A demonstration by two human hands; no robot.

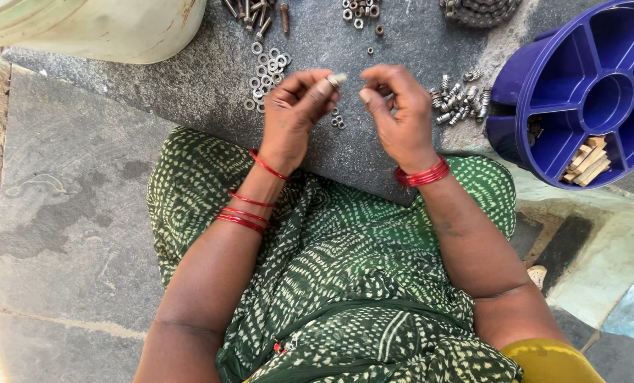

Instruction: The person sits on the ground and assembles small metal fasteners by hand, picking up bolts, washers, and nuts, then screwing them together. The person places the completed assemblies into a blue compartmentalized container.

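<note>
Left hand (293, 113): pinching small bolt (337, 79) above stone slab (189, 78).
Right hand (396, 106): fingertips pinched, contents too small to tell.
Washers (267, 71): left of bolt.
Risk: bolt likely slipping from fingertip grip, rolling among loose nuts (338, 120) below.

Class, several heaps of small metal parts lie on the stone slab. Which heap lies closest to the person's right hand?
The heap of short bolts, just beside the right hand and next to the blue tray. The washers lie by the left hand; other heaps sit farther up.

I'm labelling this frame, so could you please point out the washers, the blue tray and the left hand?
washers (266, 67), head view, middle of the pile.
blue tray (537, 67), head view, outer wall.
left hand (295, 113), head view, back of hand.
</note>
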